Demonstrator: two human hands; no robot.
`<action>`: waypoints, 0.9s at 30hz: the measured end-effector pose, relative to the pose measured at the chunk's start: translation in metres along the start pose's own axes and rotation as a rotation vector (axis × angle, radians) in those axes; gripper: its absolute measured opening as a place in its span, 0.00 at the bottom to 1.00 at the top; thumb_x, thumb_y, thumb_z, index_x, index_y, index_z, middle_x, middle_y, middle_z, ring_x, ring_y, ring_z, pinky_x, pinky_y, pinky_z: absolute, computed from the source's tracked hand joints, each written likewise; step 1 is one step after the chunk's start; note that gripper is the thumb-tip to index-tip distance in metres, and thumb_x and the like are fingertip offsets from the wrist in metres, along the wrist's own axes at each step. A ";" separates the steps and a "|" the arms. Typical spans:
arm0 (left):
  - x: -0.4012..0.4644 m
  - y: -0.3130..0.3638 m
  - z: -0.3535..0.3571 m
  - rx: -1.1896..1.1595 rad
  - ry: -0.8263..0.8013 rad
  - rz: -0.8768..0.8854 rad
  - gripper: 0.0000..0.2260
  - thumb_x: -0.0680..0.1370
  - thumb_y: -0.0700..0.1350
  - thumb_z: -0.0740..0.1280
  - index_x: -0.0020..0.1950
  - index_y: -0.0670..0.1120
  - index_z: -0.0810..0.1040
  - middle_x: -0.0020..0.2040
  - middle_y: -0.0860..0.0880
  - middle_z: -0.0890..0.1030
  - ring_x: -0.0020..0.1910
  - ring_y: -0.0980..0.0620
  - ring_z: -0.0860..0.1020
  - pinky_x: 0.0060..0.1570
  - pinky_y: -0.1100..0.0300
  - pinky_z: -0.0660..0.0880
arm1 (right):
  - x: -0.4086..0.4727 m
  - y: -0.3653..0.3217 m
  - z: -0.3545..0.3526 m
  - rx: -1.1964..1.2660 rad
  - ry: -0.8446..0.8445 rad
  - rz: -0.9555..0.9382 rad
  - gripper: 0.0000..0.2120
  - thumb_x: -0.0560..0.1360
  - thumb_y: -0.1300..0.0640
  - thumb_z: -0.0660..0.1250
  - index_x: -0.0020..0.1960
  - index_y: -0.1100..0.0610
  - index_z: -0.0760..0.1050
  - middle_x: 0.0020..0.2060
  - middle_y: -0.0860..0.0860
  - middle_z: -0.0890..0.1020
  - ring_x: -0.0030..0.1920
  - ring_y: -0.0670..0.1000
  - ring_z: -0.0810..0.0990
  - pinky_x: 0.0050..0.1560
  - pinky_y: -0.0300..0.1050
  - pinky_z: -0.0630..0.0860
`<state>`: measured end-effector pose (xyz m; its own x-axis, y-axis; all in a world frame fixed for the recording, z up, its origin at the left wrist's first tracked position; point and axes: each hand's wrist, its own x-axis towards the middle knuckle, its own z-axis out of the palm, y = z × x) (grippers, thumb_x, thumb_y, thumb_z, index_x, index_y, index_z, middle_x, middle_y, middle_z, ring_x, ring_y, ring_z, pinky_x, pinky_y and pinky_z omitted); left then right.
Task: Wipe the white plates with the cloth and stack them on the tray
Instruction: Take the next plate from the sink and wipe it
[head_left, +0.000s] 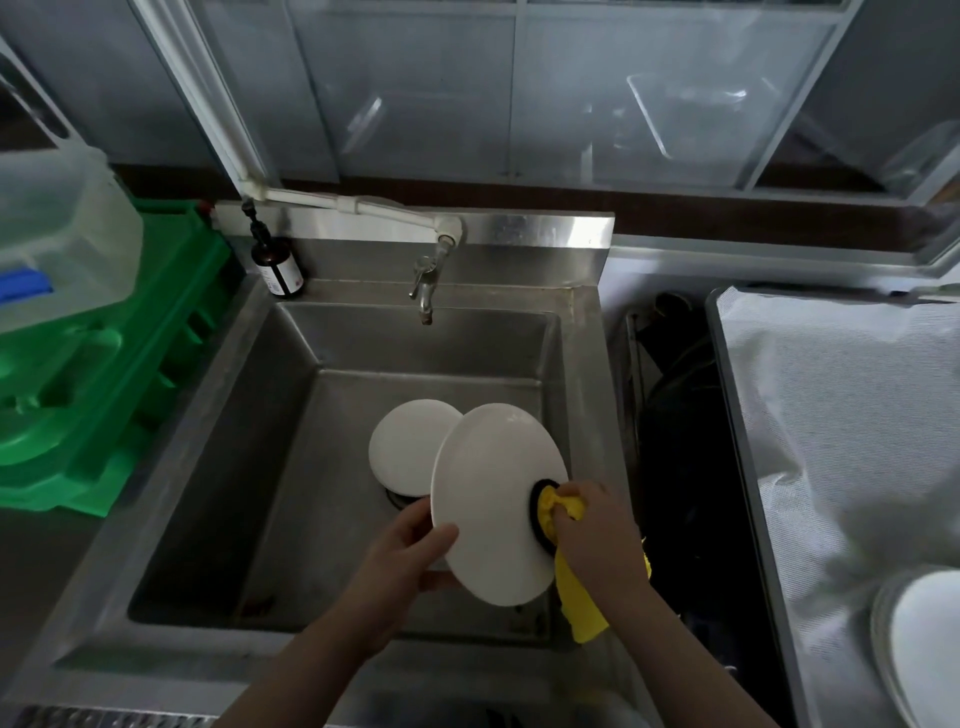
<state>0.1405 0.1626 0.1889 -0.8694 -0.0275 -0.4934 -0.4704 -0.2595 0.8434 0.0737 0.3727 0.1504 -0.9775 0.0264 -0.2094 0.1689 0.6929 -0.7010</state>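
A white plate (493, 499) is held tilted over the steel sink (291, 395). My left hand (400, 566) grips its lower left rim, thumb on the face. My right hand (597, 540) grips a yellow cloth (576, 592) and presses it against the plate's right edge, where a dark round patch shows. A second white plate (402, 447) lies in the sink basin behind it, partly covered by the held plate. At the lower right, white plates (919, 639) are stacked on a tray (737, 415) lined with a pale cloth.
A tap (425, 291) hangs over the back of the sink, with a brown pump bottle (278, 267) at its back left corner. Green crates (104, 374) and a clear plastic box (57, 234) stand to the left. A dark gap (675, 415) separates sink and tray.
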 end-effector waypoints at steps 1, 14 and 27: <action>0.001 0.001 0.001 0.007 0.001 -0.005 0.19 0.74 0.47 0.73 0.64 0.49 0.78 0.57 0.49 0.84 0.55 0.48 0.83 0.45 0.51 0.82 | -0.002 -0.001 0.002 0.024 -0.008 -0.007 0.11 0.75 0.59 0.66 0.57 0.52 0.77 0.53 0.50 0.77 0.48 0.49 0.74 0.48 0.42 0.70; -0.001 0.000 0.009 0.102 -0.081 -0.040 0.14 0.80 0.44 0.65 0.65 0.49 0.78 0.57 0.47 0.84 0.56 0.47 0.83 0.48 0.51 0.82 | -0.022 -0.049 0.015 0.114 -0.001 -0.250 0.10 0.74 0.57 0.68 0.55 0.50 0.78 0.50 0.44 0.77 0.47 0.40 0.71 0.47 0.24 0.65; 0.001 0.002 0.003 0.174 -0.107 -0.060 0.11 0.82 0.41 0.63 0.62 0.48 0.79 0.56 0.46 0.85 0.56 0.47 0.83 0.54 0.48 0.81 | -0.025 -0.066 0.021 0.175 -0.061 -0.430 0.10 0.74 0.52 0.64 0.55 0.45 0.76 0.50 0.39 0.74 0.51 0.40 0.74 0.52 0.29 0.70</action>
<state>0.1379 0.1648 0.1910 -0.8458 0.0881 -0.5262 -0.5328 -0.0864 0.8418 0.0896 0.3112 0.1880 -0.9551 -0.2824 0.0896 -0.2262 0.4997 -0.8361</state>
